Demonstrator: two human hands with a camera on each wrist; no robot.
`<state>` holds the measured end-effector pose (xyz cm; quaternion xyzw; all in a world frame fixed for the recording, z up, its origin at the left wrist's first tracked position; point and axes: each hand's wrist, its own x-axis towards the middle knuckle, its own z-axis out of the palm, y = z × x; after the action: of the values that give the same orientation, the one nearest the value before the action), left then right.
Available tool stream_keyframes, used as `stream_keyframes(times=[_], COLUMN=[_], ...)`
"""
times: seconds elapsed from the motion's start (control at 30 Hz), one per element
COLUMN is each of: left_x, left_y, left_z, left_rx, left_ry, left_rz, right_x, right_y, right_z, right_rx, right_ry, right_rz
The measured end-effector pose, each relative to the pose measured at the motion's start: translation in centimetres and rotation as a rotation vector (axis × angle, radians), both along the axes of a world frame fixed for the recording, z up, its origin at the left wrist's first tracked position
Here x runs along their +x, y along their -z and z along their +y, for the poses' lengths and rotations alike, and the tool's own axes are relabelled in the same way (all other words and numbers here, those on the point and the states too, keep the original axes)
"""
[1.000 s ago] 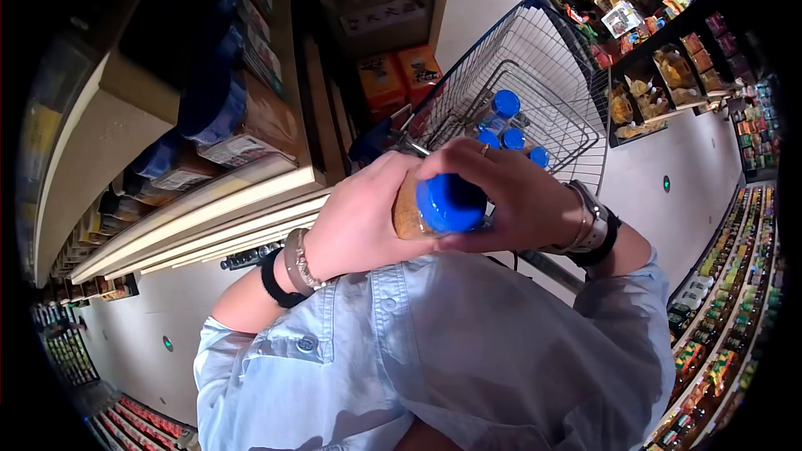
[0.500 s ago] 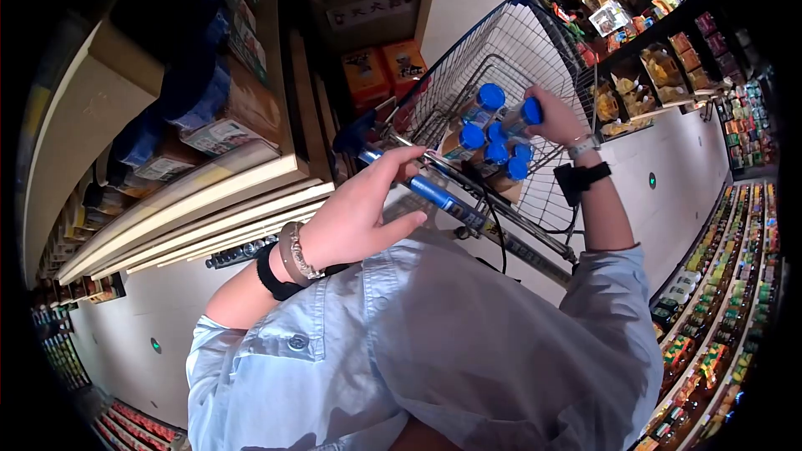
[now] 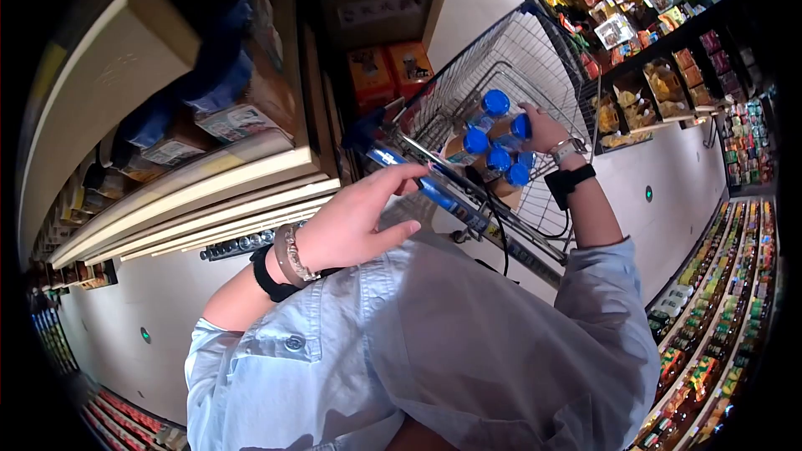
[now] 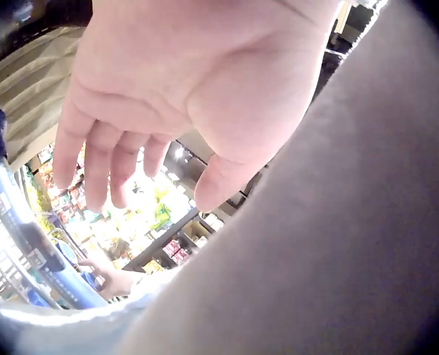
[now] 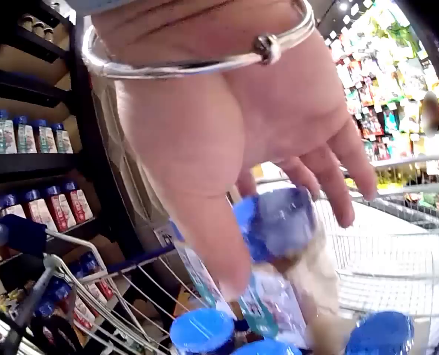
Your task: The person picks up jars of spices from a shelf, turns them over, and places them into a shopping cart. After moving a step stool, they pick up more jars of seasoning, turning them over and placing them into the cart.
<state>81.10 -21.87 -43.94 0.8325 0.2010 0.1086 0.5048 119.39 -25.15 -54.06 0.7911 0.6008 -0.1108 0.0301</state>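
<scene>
My right hand [image 3: 547, 130] reaches into the shopping cart [image 3: 547, 50], its thumb and loosely straight fingers around the blue lid of a jar [image 5: 282, 222]. In the right wrist view the outer fingers stand off the lid, and the thumb overlaps its left edge. The jar is among several other blue-lidded jars [image 3: 496, 102] at the near end of the basket. My left hand [image 3: 352, 215] is empty, its fingers relaxed and spread, close to the cart's blue handle [image 3: 439, 194]; the left wrist view has the handle [image 4: 34, 244] left of the fingertips.
Shelves [image 3: 251, 169] with more blue-lidded jars run along my left. Orange boxes [image 3: 372, 73] stand beside the cart. A dark cable [image 3: 504, 238] hangs by the handle. Packaged goods [image 3: 618, 29] fill racks beyond the cart, and bottle shelves [image 3: 710, 317] are at right.
Both hands held a jar before my chest. My right hand then carried it into the cart and has lowered it among the others, its fingers loosening. My left hand moved off the jar.
</scene>
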Motion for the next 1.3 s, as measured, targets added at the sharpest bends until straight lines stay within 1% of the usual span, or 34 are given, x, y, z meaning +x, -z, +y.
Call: stream_keyframes(times=[0.03,0.07,0.1,0.17,0.23,0.33,0.37,0.43,0.5,0.53,0.57,0.6,0.63,0.67,0.73,0.77,0.8,0.83,0.87,0.9,0.97,1.0,1.07,1.1,1.17,1.2,1.23,1.27,1.3], left_x=[0.0,0.0,-0.2,-0.3,-0.4,-0.9,-1.1,-1.8,-2.7,-3.0,-3.4,-3.9,-4.3,-4.7,-5.7,-6.2,-6.7,-7.1,-7.6,-7.9,-8.5,-8.6,-8.9,-9.0,-9.0,-9.0,-9.0,-9.0,-9.0], left_y=[0.6,1.1,1.5,1.4,1.3,1.2,1.0,1.4,0.9,1.1,1.3,1.4,1.4,1.3,1.3,1.5,1.6,1.7,1.8,1.9,2.1,2.1,2.2,2.2,2.9,3.1,3.0,2.8,2.8], left_z=[0.0,0.0,0.0,0.4,0.5,0.7,0.7,0.7,0.6,0.6,0.5,0.5,0.5,0.5,0.4,0.4,0.4,0.4,0.4,0.4,0.5,0.6,0.8,0.9,1.1,1.2,1.3,1.4,1.5], left_rx=[0.005,0.027,0.062,0.081,0.086,0.052,0.037,0.049,0.053,0.068,0.068,0.056,0.044,0.057,0.031,0.041,0.038,0.036,0.040,0.048,-0.024,-0.026,-0.026,-0.017,0.043,0.026,0.014,0.011,0.005], left_ry=[0.012,0.027,0.035,0.101,0.141,0.206,0.221,0.235,0.228,0.221,0.204,0.188,0.172,0.169,0.087,0.082,0.045,0.007,-0.019,-0.029,-0.035,-0.041,-0.054,-0.054,-0.074,-0.078,-0.081,-0.083,-0.085], left_rz=[-0.062,-0.087,-0.104,-0.026,-0.040,-0.083,-0.077,-0.053,-0.080,-0.090,-0.112,-0.090,-0.069,-0.064,-0.080,-0.080,-0.102,-0.126,-0.136,-0.142,-0.088,-0.090,-0.102,-0.125,-0.200,-0.196,-0.176,-0.186,-0.196], right_x=[-0.3,-0.5,-0.9,-4.3,-8.0,-13.9,-15.7,-18.6,-21.4,-22.4,-23.3,-23.9,-24.7,-26.1,-28.6,-28.8,-29.2,-29.9,-29.7,-29.8,-29.8,-29.7,-29.8,-29.8,-30.0,-30.1,-29.8,-29.4,-29.5], right_y=[-1.4,-2.8,-3.9,-8.8,-13.9,-21.6,-23.7,-26.7,-29.1,-30.1,-30.8,-30.8,-30.8,-31.9,-34.3,-33.8,-32.9,-33.1,-34.0,-34.2,-34.4,-34.2,-34.1,-34.3,-34.7,-34.8,-34.6,-33.9,-33.8], right_z=[0.5,1.0,1.5,3.0,4.5,6.7,7.6,10.5,14.1,16.4,19.0,22.8,25.4,24.9,23.2,24.8,27.7,28.7,29.6,29.8,30.1,30.6,30.9,30.6,29.7,29.6,30.5,32.0,32.3], right_rx=[-0.057,-0.012,0.149,0.186,0.351,0.647,0.733,0.872,0.982,0.886,0.787,0.878,0.969,0.982,0.639,0.646,0.745,0.843,0.562,0.560,0.524,0.517,0.533,0.528,0.607,0.605,0.602,0.680,0.756], right_ry=[0.021,-0.030,-0.110,-0.110,-0.228,-0.415,-0.478,-0.631,-0.783,-0.809,-0.833,-0.899,-0.966,-0.972,-0.847,-0.856,-0.885,-0.915,-1.106,-1.120,-1.075,-1.089,-1.019,-1.033,-0.943,-0.866,-0.879,-0.908,-0.934], right_rz=[-0.071,-0.042,-0.002,0.008,0.059,0.260,0.303,0.502,0.449,0.474,0.499,0.501,0.500,0.500,0.686,0.684,0.713,0.741,0.937,0.931,1.079,1.072,1.235,1.225,1.197,1.208,1.199,1.122,1.044])
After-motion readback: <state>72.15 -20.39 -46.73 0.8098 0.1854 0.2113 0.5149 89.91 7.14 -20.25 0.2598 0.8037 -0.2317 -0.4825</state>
